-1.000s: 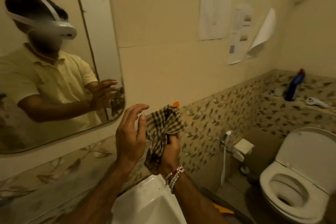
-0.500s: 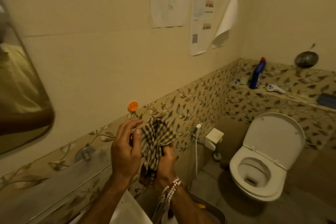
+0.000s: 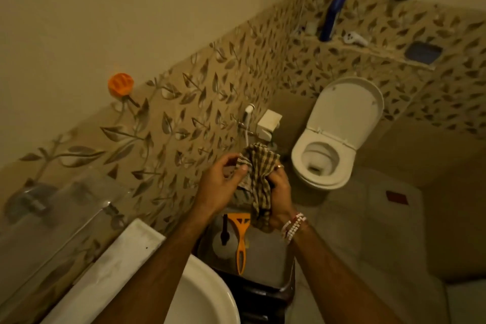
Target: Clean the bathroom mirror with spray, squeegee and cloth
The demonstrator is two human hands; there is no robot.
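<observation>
Both hands hold the checked cloth in mid-air: the right hand grips its bunched lower part, and the left hand pinches its upper left edge between thumb and fingers. Directly below them, the orange squeegee lies on a dark stool, right of the white sink, with a spray bottle just left of it

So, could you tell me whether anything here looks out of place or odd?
Nothing looks spilled or broken. The orange squeegee and a spray bottle lie flat on a dark stool beside the sink, an unusual but tidy spot.
</observation>
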